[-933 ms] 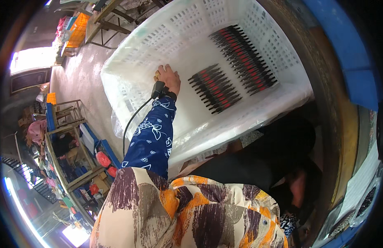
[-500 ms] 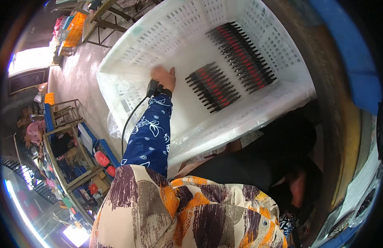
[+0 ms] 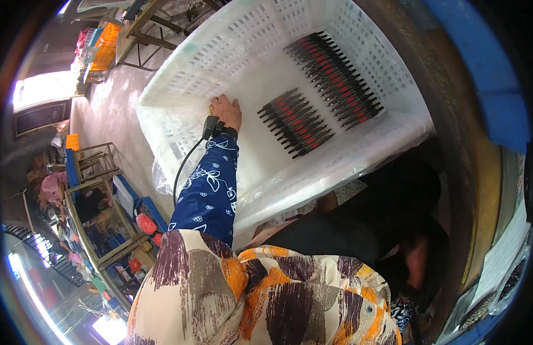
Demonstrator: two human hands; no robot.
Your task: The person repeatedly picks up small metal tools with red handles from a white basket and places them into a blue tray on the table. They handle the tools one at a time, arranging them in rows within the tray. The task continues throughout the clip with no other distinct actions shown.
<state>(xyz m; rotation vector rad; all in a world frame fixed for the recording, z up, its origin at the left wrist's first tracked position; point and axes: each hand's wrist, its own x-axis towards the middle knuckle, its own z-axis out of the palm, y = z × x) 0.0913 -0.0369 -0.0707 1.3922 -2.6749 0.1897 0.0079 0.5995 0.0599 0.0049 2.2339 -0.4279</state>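
Observation:
My left hand point(image 3: 226, 111) is palm down inside a white perforated plastic basket point(image 3: 249, 34) lined with clear film. Its fingers are a little apart, near the basket's left wall, and I see nothing held in them. To its right, slim black pen-like pieces point(image 3: 296, 122) with red middles lie side by side in a short row. A longer row of the same pieces point(image 3: 335, 80) lies beyond, by the right wall. My right hand point(image 3: 416, 261) is low at the right, in deep shadow; its fingers cannot be made out.
A black strapped device point(image 3: 210, 126) with a cable point(image 3: 183, 167) sits on my left wrist. Along the right runs a dark table edge point(image 3: 459, 115) with blue sheeting point(image 3: 502, 109). Wooden frames point(image 3: 114, 250) with goods stand left, and an orange crate point(image 3: 105, 49) far left.
My left hand has turned slightly and drawn back a little; its fingers, blurred before, now show apart. Both rows of pieces keep their places, and the view has shifted slightly.

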